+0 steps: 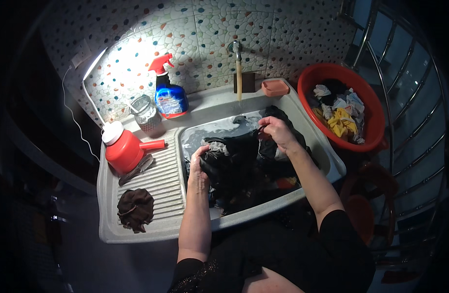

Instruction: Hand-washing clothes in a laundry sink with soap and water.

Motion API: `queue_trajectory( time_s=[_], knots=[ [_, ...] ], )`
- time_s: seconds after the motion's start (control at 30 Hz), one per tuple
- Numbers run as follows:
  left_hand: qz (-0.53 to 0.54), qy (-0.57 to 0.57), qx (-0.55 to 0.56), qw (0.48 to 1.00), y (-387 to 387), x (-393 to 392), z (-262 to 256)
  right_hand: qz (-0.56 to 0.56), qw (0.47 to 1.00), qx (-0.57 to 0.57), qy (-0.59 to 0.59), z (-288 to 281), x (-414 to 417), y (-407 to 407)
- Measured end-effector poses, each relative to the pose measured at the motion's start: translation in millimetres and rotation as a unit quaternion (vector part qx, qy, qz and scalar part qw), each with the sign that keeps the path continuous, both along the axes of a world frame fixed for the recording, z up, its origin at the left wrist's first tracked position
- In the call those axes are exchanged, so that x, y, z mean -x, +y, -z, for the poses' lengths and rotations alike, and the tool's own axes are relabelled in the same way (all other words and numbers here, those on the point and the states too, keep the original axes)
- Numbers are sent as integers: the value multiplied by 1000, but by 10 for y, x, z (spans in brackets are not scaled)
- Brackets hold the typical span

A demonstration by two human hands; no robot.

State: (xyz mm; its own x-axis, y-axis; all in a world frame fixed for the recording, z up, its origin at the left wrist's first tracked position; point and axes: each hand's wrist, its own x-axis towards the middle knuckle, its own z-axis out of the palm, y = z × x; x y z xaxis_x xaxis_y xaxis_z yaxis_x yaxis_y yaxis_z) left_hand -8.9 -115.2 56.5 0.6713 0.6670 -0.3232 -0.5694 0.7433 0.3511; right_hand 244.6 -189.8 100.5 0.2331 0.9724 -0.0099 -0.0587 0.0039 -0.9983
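Note:
A wet black garment (233, 157) is stretched between my two hands above the basin of a laundry sink (109, 232). My left hand (199, 164) grips its left side, where white suds cling to the cloth. At the upper right, my right hand (277, 133) pinches the garment's edge between thumb and fingers. Soapy grey water (228, 128) fills the basin behind the garment. More dark clothes lie in the basin to the right, partly hidden by my right hand and arm. Water runs from the wall tap (237, 51) into the basin.
On the ribbed washboard are a red scoop-like container (125, 154) with a white lid, a brush (136, 170) and a crumpled brown cloth (135, 210). Behind stand a glass (145, 111), a blue spray bottle (170, 99) and a soap dish (275, 88). A red tub (371, 121) holds clothes beside metal railings (387, 91).

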Motion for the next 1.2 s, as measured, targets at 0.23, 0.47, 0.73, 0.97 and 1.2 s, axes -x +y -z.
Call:
queue_trajectory(
  time_s=[0.23, 0.47, 0.73, 0.97, 1.2],
  knots=[
    [-25, -31, -23, 999, -29, -14, 3, 52, 940, -155, -301, 251, 550, -145],
    [-58, 29, -121, 991, -87, 11, -49, -9, 910, -63, -410, 506, 665, 5],
    [-86, 92, -135, 983, -119, 16, -149, 51, 952, -87, -288, 472, 533, 65],
    [-46, 18, -210, 976, -185, 7, -173, -12, 917, -80, -391, 496, 828, 38],
    [-28, -43, -202, 978, -246, 58, -180, -89, 912, -231, -327, 208, 889, -7]
  ],
)
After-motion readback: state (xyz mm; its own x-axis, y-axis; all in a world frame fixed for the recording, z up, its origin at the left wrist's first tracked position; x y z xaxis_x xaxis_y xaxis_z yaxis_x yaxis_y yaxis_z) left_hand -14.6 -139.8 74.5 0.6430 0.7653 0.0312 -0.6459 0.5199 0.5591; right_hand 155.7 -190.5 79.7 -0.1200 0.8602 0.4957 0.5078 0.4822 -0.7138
